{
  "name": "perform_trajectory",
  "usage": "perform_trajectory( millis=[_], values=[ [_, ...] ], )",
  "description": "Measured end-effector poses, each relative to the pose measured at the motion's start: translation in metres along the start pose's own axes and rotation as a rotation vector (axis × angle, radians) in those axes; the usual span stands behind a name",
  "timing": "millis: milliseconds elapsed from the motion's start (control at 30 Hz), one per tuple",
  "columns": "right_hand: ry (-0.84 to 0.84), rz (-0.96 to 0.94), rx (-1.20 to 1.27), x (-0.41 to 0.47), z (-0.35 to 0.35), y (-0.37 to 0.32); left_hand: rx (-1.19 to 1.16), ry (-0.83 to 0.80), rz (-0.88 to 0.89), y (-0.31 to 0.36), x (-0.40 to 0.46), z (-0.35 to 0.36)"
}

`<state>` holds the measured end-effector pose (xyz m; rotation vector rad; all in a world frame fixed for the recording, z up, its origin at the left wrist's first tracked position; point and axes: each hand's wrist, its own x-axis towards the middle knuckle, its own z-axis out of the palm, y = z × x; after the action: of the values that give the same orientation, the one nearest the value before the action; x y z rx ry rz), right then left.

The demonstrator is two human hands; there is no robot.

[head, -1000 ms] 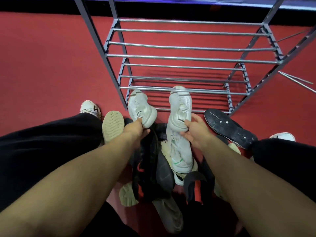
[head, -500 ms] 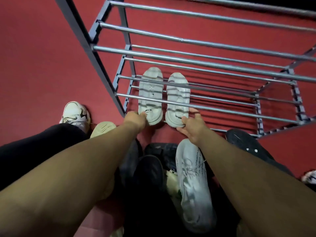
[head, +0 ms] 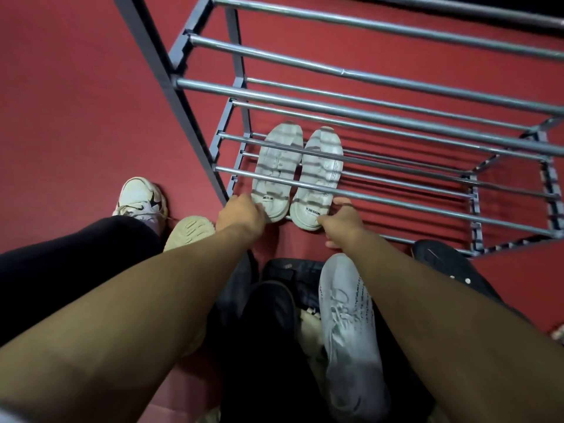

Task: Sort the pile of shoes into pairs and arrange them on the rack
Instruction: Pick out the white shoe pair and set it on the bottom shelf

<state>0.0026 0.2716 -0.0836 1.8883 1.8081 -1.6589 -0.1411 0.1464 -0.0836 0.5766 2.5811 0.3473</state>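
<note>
Two white shoes were seen side by side on the lowest bars of the metal rack (head: 351, 111), toes pointing away, the left shoe (head: 276, 172) and the right shoe (head: 319, 178) almost touching. The heel of the left shoe was gripped by the left hand (head: 241, 210), and the heel of the right shoe was held by the right hand (head: 341, 219). Nearer the body, a pile of shoes (head: 305, 315) lay on the red floor (head: 76, 102), a grey sneaker (head: 348, 328) on top.
</note>
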Motion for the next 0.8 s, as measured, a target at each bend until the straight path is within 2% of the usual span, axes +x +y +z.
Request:
perform_trajectory(
  millis=[133,233,400,533,733,800],
  values=[
    [0.056,-0.182,-0.194,-0.045,-0.013,0.018,-0.008,0.135,0.082,-0.026,-0.050,-0.024],
    [-0.026,-0.208,-0.298,-0.086,-0.023,0.030,0.037,0.173,0.076,-0.054,-0.084,-0.040],
    [-0.010,-0.237,-0.393,-0.140,-0.031,0.055,0.098,0.077,-0.004,-0.089,-0.138,-0.040],
    [-0.015,-0.274,-0.482,-0.178,-0.022,0.074,-0.023,0.066,-0.244,-0.110,-0.166,-0.025],
    [-0.076,-0.387,-0.525,-0.218,0.006,0.109,-0.340,0.002,-0.603,-0.130,-0.169,0.004],
    [-0.061,-0.504,-0.696,-0.224,0.017,0.128,-0.429,-0.001,-0.661,-0.132,-0.165,0.006]
  ],
)
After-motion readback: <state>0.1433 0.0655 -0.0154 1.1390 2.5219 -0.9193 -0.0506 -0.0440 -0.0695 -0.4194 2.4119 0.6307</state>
